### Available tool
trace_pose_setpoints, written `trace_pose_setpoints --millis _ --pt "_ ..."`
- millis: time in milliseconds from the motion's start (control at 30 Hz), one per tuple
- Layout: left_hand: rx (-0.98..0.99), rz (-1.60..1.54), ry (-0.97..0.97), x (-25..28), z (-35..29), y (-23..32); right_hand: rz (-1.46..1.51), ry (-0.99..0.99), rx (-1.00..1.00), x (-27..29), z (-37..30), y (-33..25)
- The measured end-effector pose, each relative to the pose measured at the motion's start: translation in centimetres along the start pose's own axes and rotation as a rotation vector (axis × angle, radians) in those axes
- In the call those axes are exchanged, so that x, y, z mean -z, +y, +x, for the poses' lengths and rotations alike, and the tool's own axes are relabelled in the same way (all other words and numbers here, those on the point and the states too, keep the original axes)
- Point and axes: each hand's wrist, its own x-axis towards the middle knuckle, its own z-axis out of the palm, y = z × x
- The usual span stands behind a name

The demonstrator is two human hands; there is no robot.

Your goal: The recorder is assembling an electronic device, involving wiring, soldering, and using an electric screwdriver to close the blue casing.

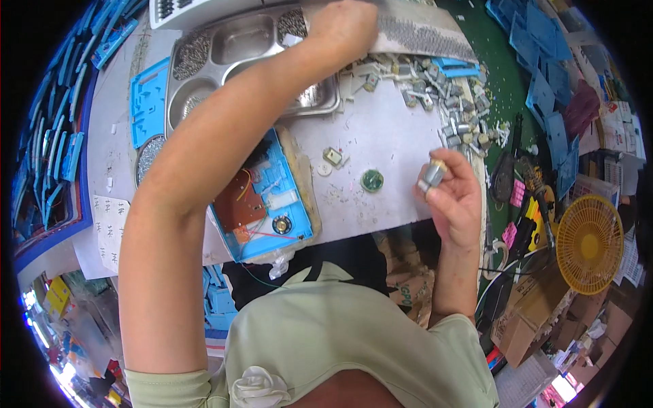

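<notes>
Where right hand (pixel 458 197) pinches, small motor (pixel 434 174): silvery body, yellowish end.

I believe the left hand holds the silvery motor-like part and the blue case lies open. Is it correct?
Not quite: the head view shows the right hand holding the silvery motor-like part; the blue case does lie open.

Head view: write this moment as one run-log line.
left hand: over parts-covered board, grasp unclear | right hand: pinching silver motor | blue casing: open, wiring visible
</notes>
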Motion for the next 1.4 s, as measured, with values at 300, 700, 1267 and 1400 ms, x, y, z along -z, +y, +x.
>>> trace_pose_setpoints --millis 300,700,1267,1400 --pt "-0.246 -0.064 0.255 2.5 -1.6 0.9 -0.520 -0.066 -0.032 0.8 1.2 0.7" --pt "0.231 -1.029 -0.391 15.9 -22.4 3.4 -1.298 -0.327 0.078 -1.6 3.0 1.0" --pt "0.434 -1.096 -0.049 12.7 -29.5 4.8 -0.098 -0.428 -0.433 -8.4 1.1 3.6" --pt "0.413 -1.089 -0.075 12.8 -29.7 4.5 -0.162 -0.474 -0.474 -8.5 1.8 3.6"
